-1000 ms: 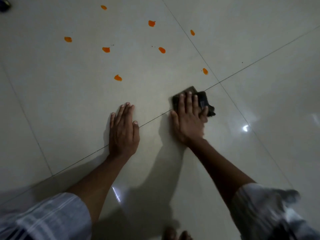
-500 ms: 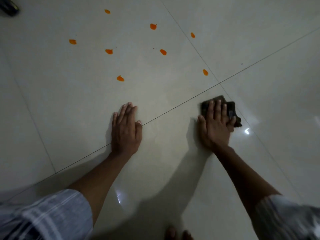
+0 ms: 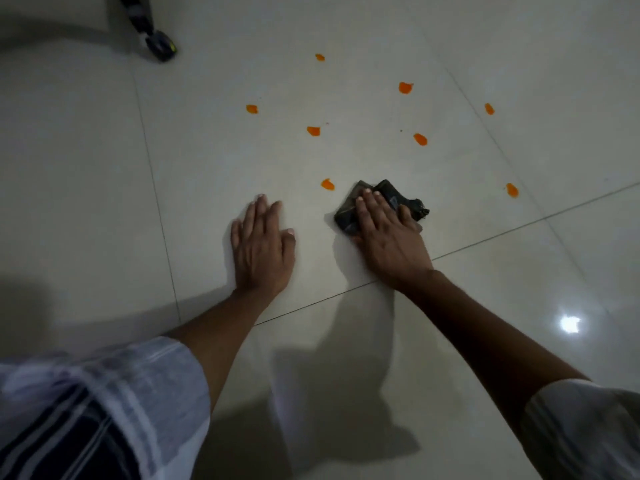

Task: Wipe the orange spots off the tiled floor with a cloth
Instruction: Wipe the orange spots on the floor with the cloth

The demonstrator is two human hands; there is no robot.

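Observation:
Several orange spots dot the pale glossy tiled floor (image 3: 346, 161); the nearest orange spot (image 3: 327, 184) lies just left of a dark folded cloth (image 3: 346, 216). My right hand (image 3: 388, 233) lies flat on the cloth with straight fingers and presses it to the floor. My left hand (image 3: 260, 244) rests flat on the bare tile beside it, fingers straight, holding nothing. Other orange spots sit farther off, one at the far right (image 3: 512, 190) and one near the middle (image 3: 420, 139).
A dark furniture leg with a caster (image 3: 157, 43) stands at the top left. Grout lines cross the floor, one running under my right wrist. A bright light reflection (image 3: 569, 323) shines on the tile at the right.
My right hand has slid the cloth from beyond the grout line on the right leftward and forward, close to the nearest orange spot. The view has tilted up, revealing the furniture leg.

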